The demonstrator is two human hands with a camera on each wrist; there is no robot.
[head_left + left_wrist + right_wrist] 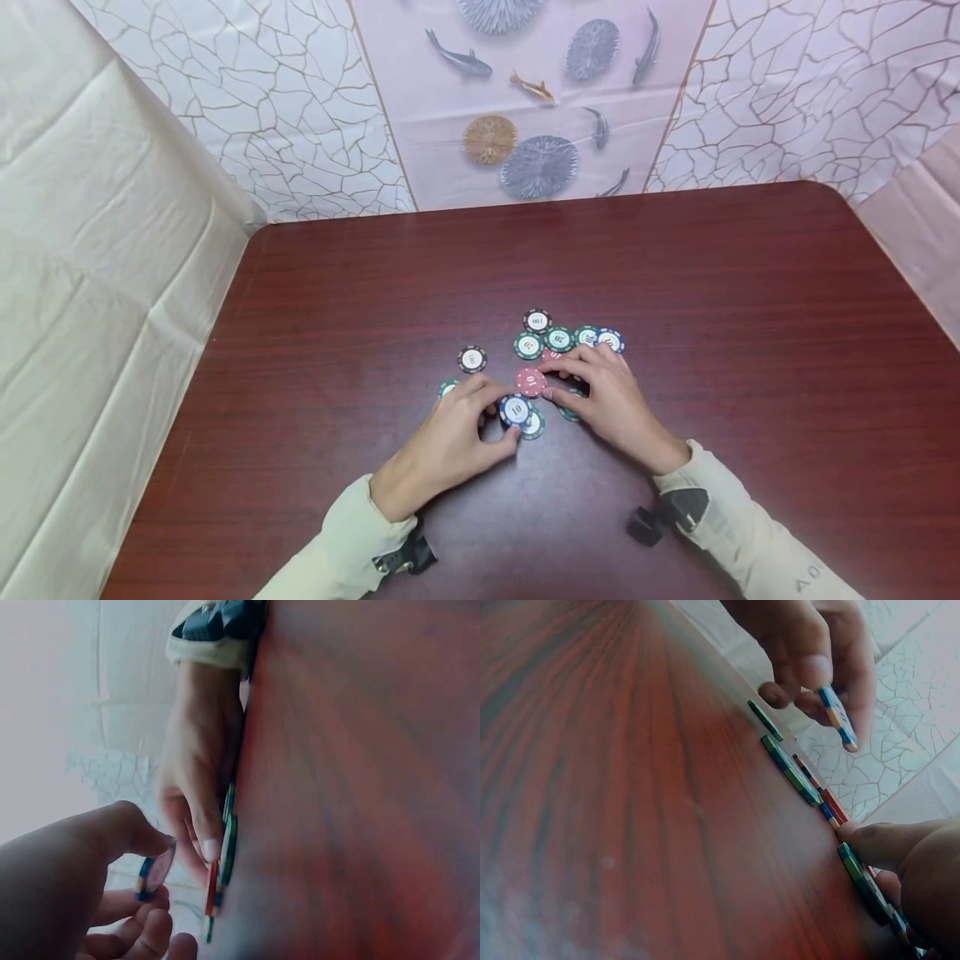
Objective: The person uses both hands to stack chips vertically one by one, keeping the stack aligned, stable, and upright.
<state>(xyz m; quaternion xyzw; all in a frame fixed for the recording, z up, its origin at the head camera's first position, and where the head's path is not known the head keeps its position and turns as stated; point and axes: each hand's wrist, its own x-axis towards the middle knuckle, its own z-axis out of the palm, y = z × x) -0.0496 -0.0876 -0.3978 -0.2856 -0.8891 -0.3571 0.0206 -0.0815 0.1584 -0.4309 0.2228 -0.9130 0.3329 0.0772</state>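
My left hand [446, 437] pinches a blue-and-white poker chip [516, 411] marked 10 between thumb and fingers. In the right wrist view that blue chip [835, 718] is tilted and raised above the table. My right hand [611, 404] grips the right edge of a red poker chip [531, 382] with thumb and index finger. The right wrist view has this red chip [834, 805] lying over a blue one at table level. A green chip [535, 425] lies partly under the raised blue chip in the head view. Another green chip [567, 407] is beneath the right hand.
Beyond the hands lie a black chip [537, 321], green chips [528, 346] and a blue chip [611, 340] close together. A second black chip [472, 359] lies farther left, near a half-hidden green chip [447, 388]. The dark red wooden table [360, 292] meets patterned cloth at its back.
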